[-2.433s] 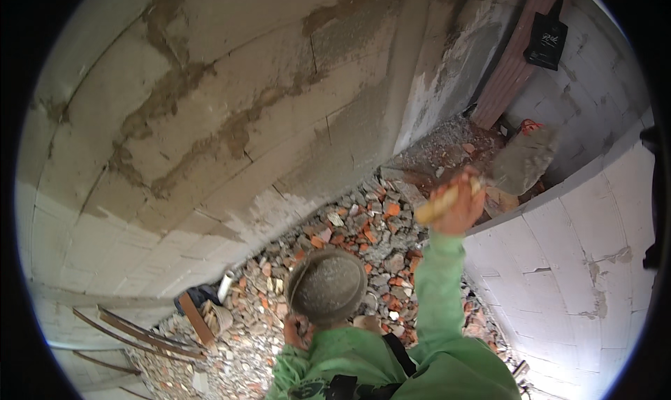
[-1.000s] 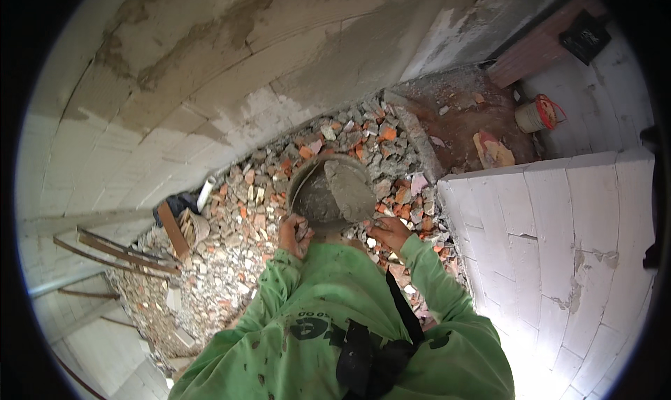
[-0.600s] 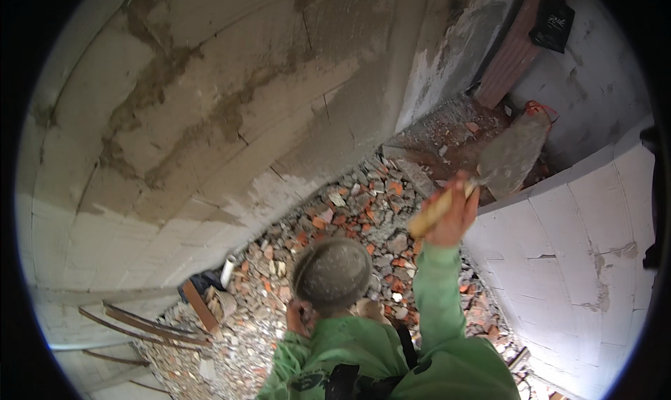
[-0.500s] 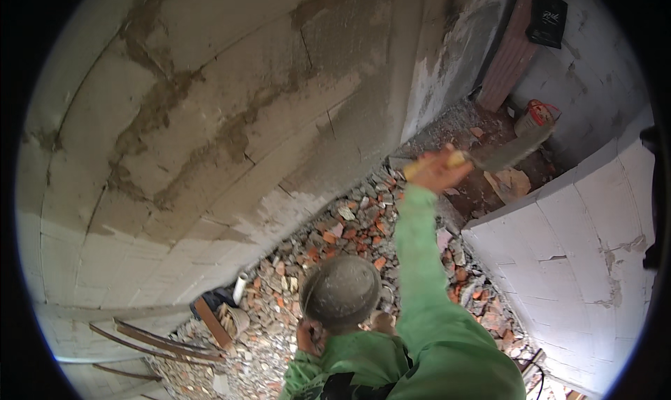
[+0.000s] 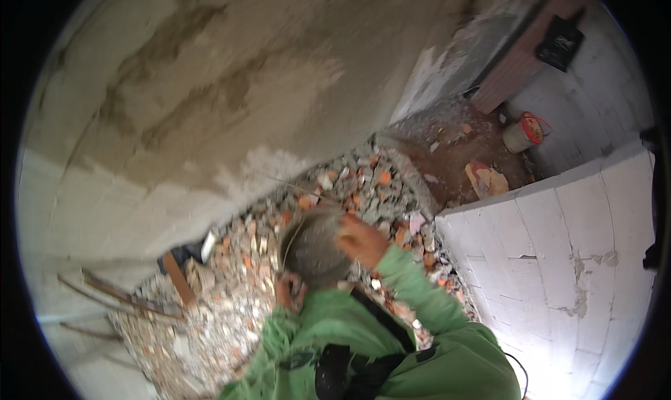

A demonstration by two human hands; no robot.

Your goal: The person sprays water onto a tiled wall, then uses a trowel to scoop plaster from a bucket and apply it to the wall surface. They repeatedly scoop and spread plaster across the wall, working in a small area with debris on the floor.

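Wall part-smeared, part pale – looks like a half-done job to me
Left to right: wall [image 5: 210, 131] has darker smears up top, paler stretches lower down; left hand [image 5: 289, 292] curled closed, seemingly on the near-left rim of the bucket [image 5: 288, 241], held against the body with grey mix [image 5: 318, 250] inside; right hand [image 5: 360, 239] blurred over its right side – can't tell its grip; red-rimmed pail [image 5: 518, 136] far right, contents unclear.

left hand [image 5: 289, 291] curled, right hand [image 5: 361, 240] blurred, right forearm [image 5: 418, 282] slanting inward
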